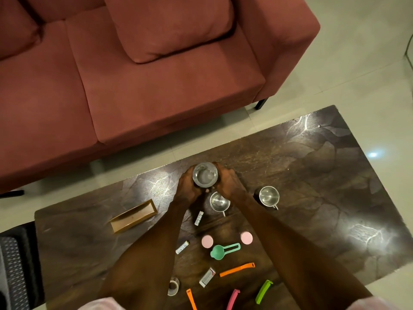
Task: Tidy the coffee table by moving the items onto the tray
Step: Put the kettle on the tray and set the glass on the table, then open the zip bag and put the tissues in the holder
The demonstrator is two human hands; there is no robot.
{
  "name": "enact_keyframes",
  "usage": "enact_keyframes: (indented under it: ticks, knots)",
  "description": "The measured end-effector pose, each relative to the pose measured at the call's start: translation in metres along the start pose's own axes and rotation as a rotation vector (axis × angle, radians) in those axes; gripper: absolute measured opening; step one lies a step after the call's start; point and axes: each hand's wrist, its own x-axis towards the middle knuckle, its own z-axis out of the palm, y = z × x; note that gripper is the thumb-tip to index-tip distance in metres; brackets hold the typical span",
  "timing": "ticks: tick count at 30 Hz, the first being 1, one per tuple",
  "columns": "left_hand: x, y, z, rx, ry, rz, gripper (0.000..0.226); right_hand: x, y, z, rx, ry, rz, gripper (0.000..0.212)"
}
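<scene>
Both my hands wrap a steel tumbler (205, 174) near the far edge of the dark coffee table (312, 175); my left hand (186, 186) grips its left side and my right hand (226, 183) its right side. Two steel mugs stand close by, one (218, 201) just under my right wrist and another (268, 196) further right. A long wooden tray (134, 215) lies to the left. Two batteries (198, 218) (182, 247), two pink lids (207, 241) (246, 238), a green scoop (223, 250) and several coloured clips (237, 269) lie nearer to me.
A red sofa (134, 74) stands beyond the table, with a strip of tiled floor (357, 63) between. A tape roll (173, 286) and a small white box (207, 277) sit near the front edge. A dark woven seat (13, 265) is at the lower left.
</scene>
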Motion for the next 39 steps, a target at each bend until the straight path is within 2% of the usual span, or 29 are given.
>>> enact_keyframes:
  ticks: [2, 5, 8, 12, 19, 22, 25, 28, 31, 34, 39]
  knots:
    - [-0.003, 0.002, -0.001, 0.005, 0.001, -0.008, 0.077, -0.001, -0.003, -0.002, -0.012, -0.015, 0.031, 0.045]
    - [-0.011, 0.005, -0.001, 0.032, 0.024, -0.023, 0.07, -0.007, -0.01, -0.009, -0.043, -0.04, 0.09, 0.067]
    - [-0.022, 0.005, -0.001, 0.052, 0.091, -0.137, 0.065, -0.017, -0.013, -0.016, -0.062, -0.012, 0.158, 0.077]
    - [-0.043, 0.007, -0.007, 0.059, 0.146, -0.23, 0.074, -0.035, -0.017, -0.02, -0.082, 0.024, 0.215, 0.075]
    - [-0.092, 0.018, -0.026, 0.094, 0.134, -0.146, 0.068, -0.071, -0.046, -0.014, -0.034, 0.147, 0.165, 0.068]
    - [-0.114, 0.02, -0.04, 0.105, 0.154, -0.113, 0.065, -0.086, -0.068, -0.008, 0.017, 0.145, 0.142, 0.067]
    - [-0.136, 0.019, -0.055, 0.111, 0.177, -0.076, 0.062, -0.095, -0.089, 0.001, -0.033, 0.123, 0.14, 0.07]
    - [-0.161, 0.013, -0.082, 0.107, 0.225, -0.067, 0.058, -0.106, -0.121, 0.019, -0.069, 0.105, 0.14, 0.071]
    - [-0.189, -0.004, -0.125, 0.072, 0.289, -0.062, 0.056, -0.117, -0.16, 0.046, -0.089, 0.083, 0.049, 0.068]
    - [-0.218, -0.026, -0.179, 0.117, 0.361, -0.091, 0.06, -0.125, -0.202, 0.081, -0.156, 0.026, -0.038, 0.065]
    - [-0.275, -0.079, -0.287, 0.125, 0.562, -0.107, 0.046, -0.134, -0.28, 0.167, -0.202, -0.124, -0.102, 0.062]
